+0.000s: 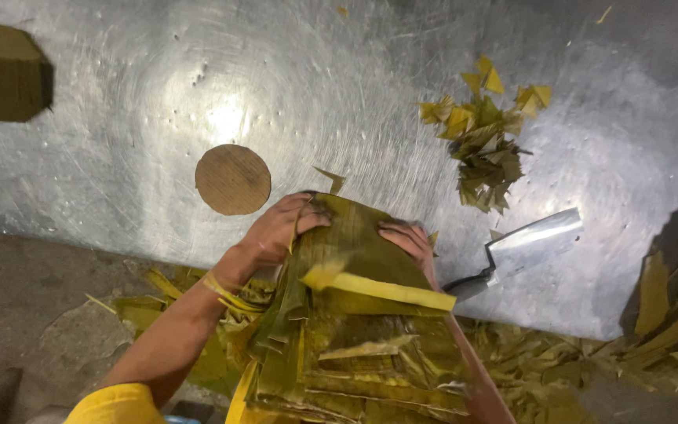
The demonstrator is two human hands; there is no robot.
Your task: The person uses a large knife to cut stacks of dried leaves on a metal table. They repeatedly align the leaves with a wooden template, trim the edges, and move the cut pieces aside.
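While I look down from the head camera, I see both hands pressed on a thick stack of banana leaves (355, 314) that leans from the near edge up onto the metal table (119, 102). My left hand (280, 228) curls over the far left corner of the stack, fingers bent and gripping the top leaves; a yellow band sits at that wrist. My right hand (408, 239) lies flatter on the far right side, fingers spread narrowly along the leaf, though I cannot tell whether it grips or only rests. A pale yellow leaf strip (386, 289) lies across the stack between the wrists.

Just left of the stack and a little farther off, a round brown disc (232, 179) lies flat on the table. To the right, a cleaver (523, 247) rests with its blade catching light (handle toward the stack). Farther away on the right sits a heap of leaf trimmings (484, 141). More leaf scraps (559, 361) litter the near floor.
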